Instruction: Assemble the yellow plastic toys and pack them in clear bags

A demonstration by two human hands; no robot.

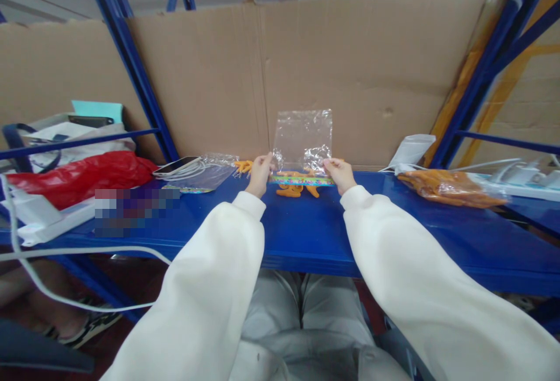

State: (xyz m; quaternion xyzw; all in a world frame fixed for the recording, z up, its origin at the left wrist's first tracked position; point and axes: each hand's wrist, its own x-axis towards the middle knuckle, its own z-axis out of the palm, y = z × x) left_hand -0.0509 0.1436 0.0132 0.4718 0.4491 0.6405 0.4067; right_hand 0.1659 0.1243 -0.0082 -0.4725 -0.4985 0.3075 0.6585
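Note:
A clear plastic bag (301,136) with a colourful printed strip along its lower edge is held up between my two hands. My left hand (261,175) pinches its left side, and my right hand (340,174) grips its right side. Just below the strip, several small orange pieces (289,191) lie on the blue shelf; their exact kind is too small to make out. More orange pieces (244,166) sit beyond my left hand. Part of the orange pile is hidden by the bag.
Left of my hands lie a flat clear bag (210,174), a phone (177,163) with white cable and a red plastic bag (96,177). An orange-filled bag (450,187) and a power strip (529,182) lie right. Cardboard (367,77) stands behind the blue shelf (306,241).

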